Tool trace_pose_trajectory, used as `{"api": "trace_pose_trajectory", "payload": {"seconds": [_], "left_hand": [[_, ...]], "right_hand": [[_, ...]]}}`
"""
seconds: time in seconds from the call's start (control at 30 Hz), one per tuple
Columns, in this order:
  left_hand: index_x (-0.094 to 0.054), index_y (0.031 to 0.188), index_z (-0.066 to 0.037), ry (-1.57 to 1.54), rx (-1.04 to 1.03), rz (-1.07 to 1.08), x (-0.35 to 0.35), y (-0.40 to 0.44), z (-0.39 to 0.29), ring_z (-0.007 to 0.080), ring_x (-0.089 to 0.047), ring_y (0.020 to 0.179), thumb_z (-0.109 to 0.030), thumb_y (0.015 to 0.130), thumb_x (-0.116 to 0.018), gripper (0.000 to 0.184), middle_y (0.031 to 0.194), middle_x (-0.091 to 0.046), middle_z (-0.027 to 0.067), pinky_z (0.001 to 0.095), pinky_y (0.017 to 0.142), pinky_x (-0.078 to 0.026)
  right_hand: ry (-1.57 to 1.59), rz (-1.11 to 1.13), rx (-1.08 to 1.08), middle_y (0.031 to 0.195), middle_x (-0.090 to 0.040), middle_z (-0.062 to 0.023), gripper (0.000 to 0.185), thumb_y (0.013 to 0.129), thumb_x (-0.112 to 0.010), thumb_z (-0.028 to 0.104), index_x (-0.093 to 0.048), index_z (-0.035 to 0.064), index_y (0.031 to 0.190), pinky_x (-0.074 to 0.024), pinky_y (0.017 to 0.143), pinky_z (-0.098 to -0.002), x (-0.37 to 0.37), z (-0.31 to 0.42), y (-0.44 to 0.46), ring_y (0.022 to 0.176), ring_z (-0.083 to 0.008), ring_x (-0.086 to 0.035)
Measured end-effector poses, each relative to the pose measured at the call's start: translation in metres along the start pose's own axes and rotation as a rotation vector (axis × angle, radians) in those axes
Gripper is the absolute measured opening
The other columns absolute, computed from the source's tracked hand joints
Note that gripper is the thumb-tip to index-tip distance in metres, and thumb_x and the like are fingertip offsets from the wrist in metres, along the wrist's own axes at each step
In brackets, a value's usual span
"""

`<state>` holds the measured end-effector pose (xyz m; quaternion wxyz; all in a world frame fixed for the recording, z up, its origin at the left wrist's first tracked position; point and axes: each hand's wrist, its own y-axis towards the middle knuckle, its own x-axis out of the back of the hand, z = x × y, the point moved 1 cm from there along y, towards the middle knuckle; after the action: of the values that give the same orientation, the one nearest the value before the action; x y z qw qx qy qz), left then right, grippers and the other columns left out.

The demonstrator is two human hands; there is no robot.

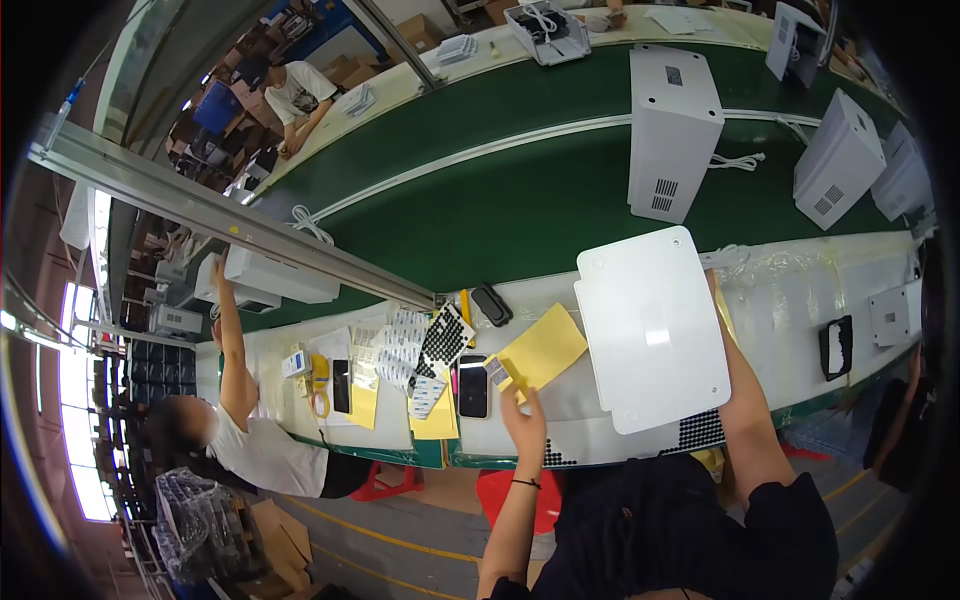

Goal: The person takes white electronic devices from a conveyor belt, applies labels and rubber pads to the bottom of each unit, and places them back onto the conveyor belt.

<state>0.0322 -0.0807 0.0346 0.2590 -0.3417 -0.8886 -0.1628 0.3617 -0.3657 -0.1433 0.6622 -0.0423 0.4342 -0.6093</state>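
Note:
My left hand [525,422] pinches the lower corner of a yellow sheet [548,345] that lies partly over the table. A small printed label shows near that corner. My right arm reaches behind a white flat panel [655,335] with rounded corners and small round feet or holes at its corners. My right hand grips the panel's far side, its fingers mostly hidden by it. Just left of my left hand lies a black phone [473,386]. Beyond it are sheets of black round pads [443,340] and a white patterned sheet [402,345].
Across the green conveyor [450,220] stand white housings [672,140] with cords. A black case [490,305] sits at the table's back edge. At right are a black frame [835,347] and a white plate [890,315]. A co-worker [270,455] works at left; a metal post [240,225] crosses there.

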Motion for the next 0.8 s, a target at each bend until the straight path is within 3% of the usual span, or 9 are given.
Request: {"api": "trace_pose_trajectory", "payload": {"seconds": [0.03,0.13,0.23,0.33,0.43,0.5,0.6,0.63,0.8], "left_hand": [[-0.045,0.122,0.004,0.032,0.171,-0.088,0.000,-0.001,0.020,0.0406,-0.052,0.106,-0.013,0.080,-0.070,0.051,0.119,-0.052,0.0229,0.0457,0.093,-0.041],[-0.047,0.119,0.004,0.324,0.193,-0.217,-0.015,0.003,0.060,0.0335,-0.057,0.107,-0.011,0.082,-0.068,0.045,0.113,-0.056,0.0205,0.0418,0.090,-0.045],[-0.046,0.118,0.005,0.004,0.353,-0.345,-0.053,0.018,0.141,0.0318,-0.061,0.098,-0.005,0.080,-0.064,0.043,0.112,-0.056,0.0237,0.0407,0.084,-0.049],[-0.046,0.115,0.006,0.264,0.731,-0.268,-0.042,0.034,0.077,0.0283,-0.062,0.092,0.003,0.076,-0.060,0.041,0.107,-0.057,0.0209,0.0355,0.077,-0.051],[-0.049,0.110,0.007,-0.261,0.706,-0.327,-0.047,0.035,0.089,0.0227,-0.062,0.089,0.005,0.073,-0.059,0.038,0.102,-0.060,0.0144,0.0307,0.077,-0.051],[-0.055,0.102,0.006,-0.466,0.506,-0.304,-0.042,0.041,0.087,0.0184,-0.060,0.085,0.002,0.080,-0.061,0.024,0.096,-0.063,0.0094,0.0288,0.076,-0.049],[-0.059,0.100,0.006,-0.770,0.386,-0.309,-0.006,0.037,0.006,0.0155,-0.058,0.084,-0.004,0.089,-0.061,0.015,0.095,-0.064,0.0084,0.0289,0.077,-0.046],[-0.059,0.105,0.004,-0.881,0.390,-0.258,0.014,0.030,-0.026,0.0157,-0.062,0.089,-0.005,0.091,-0.060,0.016,0.099,-0.064,0.0083,0.0304,0.082,-0.050],[-0.061,0.093,0.004,-0.727,0.071,-0.303,0.095,-0.013,-0.160,0.0138,-0.056,0.086,-0.006,0.088,-0.061,0.011,0.095,-0.061,0.0085,0.0282,0.075,-0.044]], "right_hand": [[0.021,0.006,-0.002,0.127,-0.053,-0.0160,0.051,0.098,-0.044,0.041,-0.044,0.0032,0.133,-0.0443,0.101,-0.0390,0.002,0.001,0.001,0.120,-0.0280,-0.052],[0.086,0.014,0.011,0.127,-0.053,-0.0161,0.050,0.098,-0.045,0.040,-0.044,0.0031,0.132,-0.0445,0.100,-0.0392,0.018,-0.009,0.015,0.120,-0.0283,-0.052],[0.174,0.048,-0.013,0.126,-0.054,-0.0162,0.049,0.098,-0.046,0.039,-0.044,0.0030,0.131,-0.0447,0.100,-0.0394,0.039,-0.020,0.019,0.120,-0.0285,-0.052],[0.269,0.110,-0.138,0.120,-0.055,-0.0152,0.042,0.095,-0.050,0.031,-0.045,0.0031,0.126,-0.0470,0.097,-0.0402,0.041,-0.008,-0.029,0.118,-0.0288,-0.053],[0.098,-0.070,-0.021,0.116,-0.056,-0.0129,0.037,0.094,-0.051,0.025,-0.046,0.0035,0.124,-0.0498,0.093,-0.0402,0.039,0.009,-0.083,0.113,-0.0276,-0.056],[-0.044,-0.207,0.138,0.116,-0.056,-0.0122,0.038,0.094,-0.052,0.024,-0.045,0.0036,0.125,-0.0501,0.092,-0.0402,0.015,0.032,-0.126,0.111,-0.0268,-0.058],[-0.119,-0.215,0.286,0.115,-0.056,-0.0116,0.033,0.094,-0.053,0.022,-0.046,0.0052,0.121,-0.0505,0.090,-0.0380,-0.033,0.073,-0.192,0.109,-0.0258,-0.059],[-0.126,-0.199,0.315,0.115,-0.056,-0.0117,0.032,0.094,-0.053,0.021,-0.046,0.0055,0.121,-0.0505,0.089,-0.0374,-0.041,0.082,-0.205,0.110,-0.0257,-0.059],[-0.174,-0.063,0.662,0.099,-0.057,-0.0089,0.022,0.095,-0.052,0.016,-0.050,0.0033,0.112,-0.0491,0.086,-0.0359,-0.120,0.132,-0.280,0.095,-0.0197,-0.059]]}}
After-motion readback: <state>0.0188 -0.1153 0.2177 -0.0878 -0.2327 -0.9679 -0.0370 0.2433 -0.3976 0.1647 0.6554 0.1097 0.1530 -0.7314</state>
